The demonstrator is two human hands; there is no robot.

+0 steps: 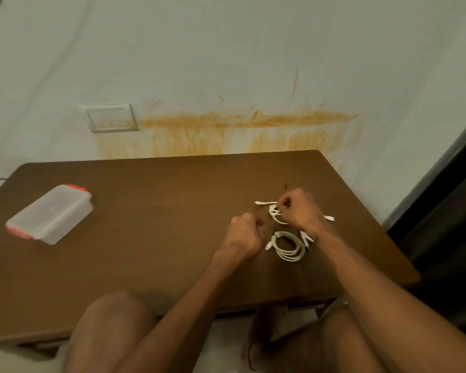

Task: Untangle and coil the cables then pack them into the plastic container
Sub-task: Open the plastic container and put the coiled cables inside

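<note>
A coiled white cable point(289, 246) lies on the brown table point(145, 238) right of centre. Just beyond it a second white cable point(275, 215) is loosely looped, its plugs sticking out to the left and right. My right hand point(299, 208) is closed on this looser cable from above. My left hand point(244, 232) is a fist just left of both cables; blur hides whether it pinches a strand. The clear plastic container point(50, 214) with red clips sits lidded at the table's far left.
The table's back edge meets a pale wall with an orange stain and a wall plate point(111, 118). A dark curtain point(447, 211) hangs at the right. My bare knees sit under the near edge.
</note>
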